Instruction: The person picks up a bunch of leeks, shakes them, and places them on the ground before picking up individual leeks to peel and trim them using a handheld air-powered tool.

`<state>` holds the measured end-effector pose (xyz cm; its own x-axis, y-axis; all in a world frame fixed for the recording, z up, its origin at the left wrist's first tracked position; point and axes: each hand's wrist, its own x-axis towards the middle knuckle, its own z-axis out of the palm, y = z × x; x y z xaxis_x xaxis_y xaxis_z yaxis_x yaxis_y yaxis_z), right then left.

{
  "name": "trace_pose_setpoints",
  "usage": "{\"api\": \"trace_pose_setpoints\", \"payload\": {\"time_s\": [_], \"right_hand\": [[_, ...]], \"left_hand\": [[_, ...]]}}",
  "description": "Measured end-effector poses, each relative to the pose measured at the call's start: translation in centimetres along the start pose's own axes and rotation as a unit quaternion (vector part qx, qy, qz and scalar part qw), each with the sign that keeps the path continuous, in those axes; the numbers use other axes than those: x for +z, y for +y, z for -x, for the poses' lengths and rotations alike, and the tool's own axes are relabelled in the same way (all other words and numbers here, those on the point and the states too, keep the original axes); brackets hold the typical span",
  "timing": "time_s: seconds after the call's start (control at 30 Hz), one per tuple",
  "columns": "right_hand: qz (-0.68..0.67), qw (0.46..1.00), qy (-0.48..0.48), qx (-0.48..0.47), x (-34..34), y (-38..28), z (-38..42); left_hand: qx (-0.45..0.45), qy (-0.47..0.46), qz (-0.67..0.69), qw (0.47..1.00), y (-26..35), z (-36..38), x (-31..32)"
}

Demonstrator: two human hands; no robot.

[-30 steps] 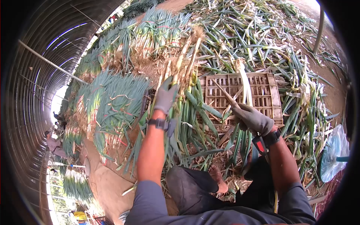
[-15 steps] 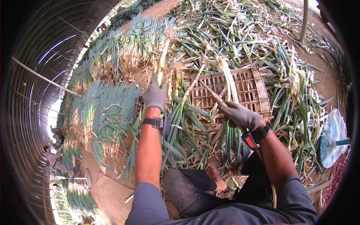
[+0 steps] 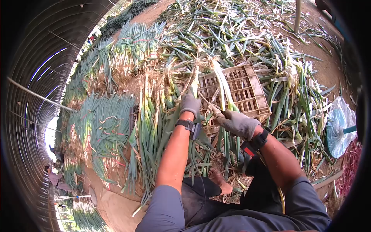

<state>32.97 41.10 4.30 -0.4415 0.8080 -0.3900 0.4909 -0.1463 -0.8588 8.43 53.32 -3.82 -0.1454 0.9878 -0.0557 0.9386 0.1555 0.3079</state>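
Note:
My left hand (image 3: 190,104), in a grey work glove, is closed around a green onion (image 3: 195,79) near the base of its white stalk, roots pointing away from me. Close to its right, my gloved right hand (image 3: 239,123) grips a thin tapered wand (image 3: 209,103), its tip angled toward the held stalk. A stripped white green onion (image 3: 222,86) lies across an upturned slatted plastic crate (image 3: 253,92), its leaves passing beneath my right hand. Several unstripped green onions (image 3: 148,110) lie left of my left hand, with roots away from me.
Tied bundles of green onions (image 3: 110,123) cover the ground at left. Stripped leaves (image 3: 232,31) are heaped behind and right of the crate. A clear plastic bag (image 3: 340,125) with something blue stands at right. A person (image 3: 54,176) is far left; a yellow hose (image 3: 281,197) runs beside my right arm.
My left hand has moved right with the green onion, from over the onions on the left to beside the wand. The view has shifted slightly, and the right hand stays near the crate.

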Motion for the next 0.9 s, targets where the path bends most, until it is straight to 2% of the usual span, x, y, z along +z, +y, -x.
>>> {"api": "trace_pose_setpoints", "payload": {"time_s": [0.03,0.13,0.27,0.33,0.4,0.67,0.9], "right_hand": [[-0.004,1.0,-0.002,-0.006,-0.1,0.6,-0.5],[0.017,1.0,0.011,-0.023,0.0,0.9,-0.9],[0.087,0.987,0.08,-0.106,0.5,2.0,-1.6],[0.096,0.989,0.085,-0.075,0.4,1.8,-2.1],[0.107,0.989,0.09,-0.057,0.3,1.6,-2.7],[0.119,0.987,0.102,-0.042,-0.3,0.6,-4.1],[0.104,0.983,0.153,-0.022,0.8,1.4,-8.2]], "left_hand": [[0.001,0.016,0.037,0.999,0.5,0.8,-0.1],[-0.031,-0.049,0.096,0.994,1.7,1.5,-1.3],[-0.006,-0.021,0.108,0.994,1.8,2.6,-0.5],[0.005,-0.03,0.105,0.994,2.6,4.2,-0.8],[0.046,0.018,0.089,0.995,0.6,4.1,2.3],[0.001,-0.051,0.2,0.978,1.7,9.2,2.4],[-0.008,-0.057,0.177,0.983,0.8,11.9,4.1]]}}
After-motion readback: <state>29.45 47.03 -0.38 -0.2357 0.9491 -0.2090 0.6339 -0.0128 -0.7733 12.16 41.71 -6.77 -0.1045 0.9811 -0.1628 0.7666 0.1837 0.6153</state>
